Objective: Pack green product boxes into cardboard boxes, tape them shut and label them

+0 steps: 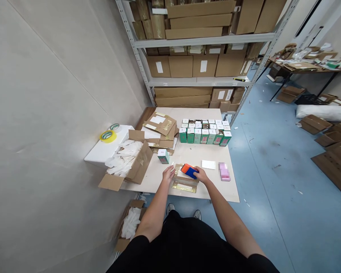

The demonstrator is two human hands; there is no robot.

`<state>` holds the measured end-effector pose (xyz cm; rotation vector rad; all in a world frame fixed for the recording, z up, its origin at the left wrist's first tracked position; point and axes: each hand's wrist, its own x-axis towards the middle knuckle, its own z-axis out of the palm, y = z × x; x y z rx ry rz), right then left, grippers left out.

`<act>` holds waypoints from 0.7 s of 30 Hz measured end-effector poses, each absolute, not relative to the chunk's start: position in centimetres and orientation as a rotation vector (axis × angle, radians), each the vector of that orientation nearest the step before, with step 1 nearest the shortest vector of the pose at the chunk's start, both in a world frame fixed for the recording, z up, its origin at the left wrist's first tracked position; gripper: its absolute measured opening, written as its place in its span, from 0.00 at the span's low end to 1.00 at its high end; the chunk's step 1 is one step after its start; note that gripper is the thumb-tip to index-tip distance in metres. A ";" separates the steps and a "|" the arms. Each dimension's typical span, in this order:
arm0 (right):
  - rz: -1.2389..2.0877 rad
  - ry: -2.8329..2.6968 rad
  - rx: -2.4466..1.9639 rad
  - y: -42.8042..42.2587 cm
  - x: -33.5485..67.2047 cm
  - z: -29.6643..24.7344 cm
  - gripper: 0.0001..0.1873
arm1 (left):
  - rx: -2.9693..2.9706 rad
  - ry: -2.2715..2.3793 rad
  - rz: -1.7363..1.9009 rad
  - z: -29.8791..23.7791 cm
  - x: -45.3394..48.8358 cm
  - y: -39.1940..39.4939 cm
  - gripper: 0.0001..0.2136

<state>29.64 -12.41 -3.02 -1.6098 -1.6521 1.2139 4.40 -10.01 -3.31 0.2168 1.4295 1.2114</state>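
Observation:
My right hand (202, 175) grips an orange and blue tape dispenser (189, 170) and holds it on top of a small brown cardboard box (185, 181) at the near edge of the table (216, 189). My left hand (168, 173) rests against the left side of that box, fingers partly curled on it. A single green and white carton (163, 156) stands just behind the left hand.
Rows of green and white cartons (204, 132) fill the far right of the table. Flattened cardboard (160, 129) lies far left. An open box of white bags (127, 159), tape rolls (108, 135), a white card (208, 164) and pink item (224, 171) sit nearby. Shelving with boxes stands behind.

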 end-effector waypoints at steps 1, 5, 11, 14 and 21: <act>1.186 -1.685 -1.637 -12.3 29.5 -2.8 0.18 | 0.195 1.467 1.227 -4.0 4.2 -10.1 0.14; 1.052 -1.822 -1.768 -12.0 28.7 -1.9 0.18 | 0.170 1.566 1.279 -5.9 3.8 -10.3 0.14; 1.005 -1.936 -1.881 -11.4 27.3 -1.1 0.25 | 0.141 1.593 1.252 -8.1 3.1 -10.5 0.13; 0.990 -1.992 -1.934 -10.8 26.8 -0.9 0.26 | 0.124 1.606 1.200 -9.2 2.7 -10.6 0.12; 0.985 -2.027 -2.007 -9.6 26.0 -0.8 0.26 | 0.081 1.611 1.077 -11.5 2.6 -10.3 0.14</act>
